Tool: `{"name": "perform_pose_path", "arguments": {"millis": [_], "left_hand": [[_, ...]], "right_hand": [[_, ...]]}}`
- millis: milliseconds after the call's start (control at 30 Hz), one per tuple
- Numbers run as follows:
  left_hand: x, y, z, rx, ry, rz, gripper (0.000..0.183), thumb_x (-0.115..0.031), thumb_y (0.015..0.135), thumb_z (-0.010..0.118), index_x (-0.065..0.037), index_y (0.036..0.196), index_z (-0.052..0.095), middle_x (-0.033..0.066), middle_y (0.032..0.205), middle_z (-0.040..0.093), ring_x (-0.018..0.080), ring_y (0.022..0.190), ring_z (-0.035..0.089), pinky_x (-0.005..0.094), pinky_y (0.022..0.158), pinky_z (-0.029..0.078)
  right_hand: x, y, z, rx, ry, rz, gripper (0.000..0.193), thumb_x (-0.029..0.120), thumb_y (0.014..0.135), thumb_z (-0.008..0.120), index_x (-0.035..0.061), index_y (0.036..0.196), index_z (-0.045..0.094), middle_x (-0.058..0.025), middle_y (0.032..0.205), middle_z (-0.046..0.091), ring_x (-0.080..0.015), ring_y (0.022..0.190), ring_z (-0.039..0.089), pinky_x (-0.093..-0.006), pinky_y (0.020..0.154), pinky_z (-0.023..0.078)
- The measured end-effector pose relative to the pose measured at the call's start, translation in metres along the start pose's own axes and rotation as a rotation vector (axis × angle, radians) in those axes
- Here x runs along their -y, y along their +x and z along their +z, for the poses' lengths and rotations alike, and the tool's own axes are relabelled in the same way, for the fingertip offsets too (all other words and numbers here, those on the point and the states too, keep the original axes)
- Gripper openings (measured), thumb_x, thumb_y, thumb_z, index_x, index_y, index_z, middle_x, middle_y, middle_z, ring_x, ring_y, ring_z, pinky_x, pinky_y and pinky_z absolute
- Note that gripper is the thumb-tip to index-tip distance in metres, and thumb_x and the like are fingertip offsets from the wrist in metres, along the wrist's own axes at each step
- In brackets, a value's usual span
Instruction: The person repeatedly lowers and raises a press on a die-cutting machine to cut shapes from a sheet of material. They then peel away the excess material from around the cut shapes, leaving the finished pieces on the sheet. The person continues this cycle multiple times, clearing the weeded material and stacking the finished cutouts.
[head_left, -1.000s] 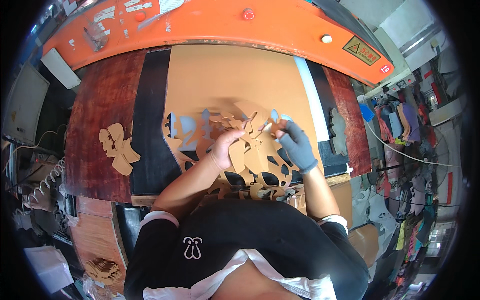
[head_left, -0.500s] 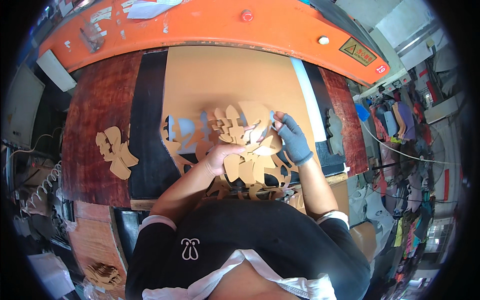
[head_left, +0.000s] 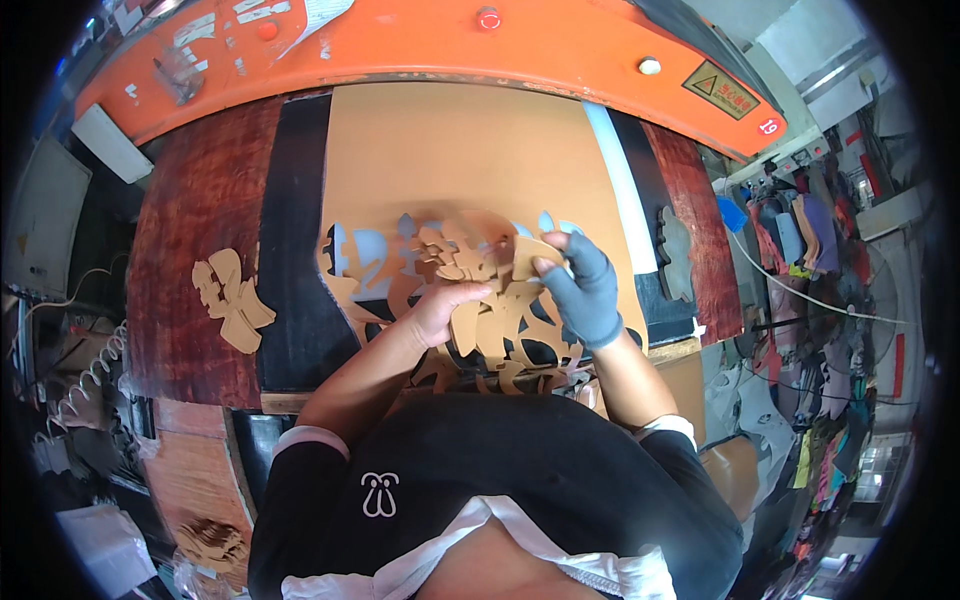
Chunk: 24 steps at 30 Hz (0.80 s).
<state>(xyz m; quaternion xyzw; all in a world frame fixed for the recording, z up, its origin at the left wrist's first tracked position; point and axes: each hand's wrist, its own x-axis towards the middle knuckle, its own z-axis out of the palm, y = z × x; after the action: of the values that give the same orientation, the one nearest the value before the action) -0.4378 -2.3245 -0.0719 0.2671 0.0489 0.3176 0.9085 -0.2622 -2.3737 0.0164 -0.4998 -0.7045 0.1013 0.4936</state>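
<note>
A bunch of tan cut-out pieces (head_left: 466,326) is in my bare left hand (head_left: 446,308), the thumb lying across them. My right hand (head_left: 584,292), in a grey fingerless glove, pinches one tan cut-out piece (head_left: 529,259) between thumb and fingers, right beside the bunch. Whether that piece touches the others I cannot tell. Beneath both hands lies a large tan sheet (head_left: 455,150), whose near part is cut through with curved holes. Some pieces by my left fingers are blurred, and those fingers are mostly hidden.
An orange machine beam (head_left: 400,48) with a red button (head_left: 488,19) spans the far side. Loose tan pieces (head_left: 236,300) lie on the reddish board at left. A grey curvy shape (head_left: 677,254) rests at right. More tan pieces (head_left: 212,543) are piled lower left.
My right hand has come down and left from the sheet's cut edge to the bunch, and now pinches a visible piece. The bunch in my left hand has tilted and shifted slightly.
</note>
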Motion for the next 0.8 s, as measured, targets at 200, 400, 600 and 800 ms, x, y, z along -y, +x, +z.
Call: {"name": "perform_pose_path", "arguments": {"millis": [200,400,600,800], "left_hand": [[-0.002,-0.002,0.009,0.073,0.183,-0.031,0.068,-0.007,0.082,0.053,0.0,0.143,0.023,0.0138,0.138,0.038,0.0238,0.126,0.04,0.0388,0.105,0.033],[-0.008,-0.007,0.003,0.135,0.051,-0.073,0.068,-0.009,0.081,0.057,0.0,0.142,0.026,0.014,0.132,0.046,0.0228,0.117,0.049,0.0368,0.098,0.04],[-0.015,-0.002,0.004,-0.101,0.199,-0.224,0.033,-0.017,0.086,0.061,0.001,0.114,0.058,0.0099,0.103,0.064,0.0172,0.097,0.061,0.0337,0.085,0.049],[-0.016,-0.001,0.008,-0.206,0.263,-0.061,0.037,-0.024,0.089,0.059,-0.002,0.119,0.054,0.0076,0.109,0.061,0.0174,0.099,0.059,0.0342,0.087,0.048]], "right_hand": [[-0.013,0.025,0.013,0.06,0.335,0.463,0.018,0.006,0.084,0.063,0.0012,0.101,0.058,-0.0003,0.084,0.059,-0.005,0.074,0.053,-0.0192,0.065,0.043],[-0.037,0.011,0.023,-0.053,0.419,0.57,0.032,0.015,0.088,0.059,-0.0004,0.115,0.053,-0.006,0.099,0.06,-0.012,0.095,0.054,-0.0261,0.083,0.043],[-0.039,-0.014,0.02,0.344,0.724,0.718,0.042,0.017,0.089,0.06,-0.0006,0.125,0.048,-0.0089,0.111,0.059,-0.0172,0.106,0.053,-0.0313,0.091,0.043],[-0.036,-0.006,0.028,0.196,0.657,0.635,0.03,0.009,0.088,0.058,0.0011,0.116,0.054,-0.0064,0.105,0.061,-0.0152,0.093,0.059,-0.0309,0.083,0.047]]}}
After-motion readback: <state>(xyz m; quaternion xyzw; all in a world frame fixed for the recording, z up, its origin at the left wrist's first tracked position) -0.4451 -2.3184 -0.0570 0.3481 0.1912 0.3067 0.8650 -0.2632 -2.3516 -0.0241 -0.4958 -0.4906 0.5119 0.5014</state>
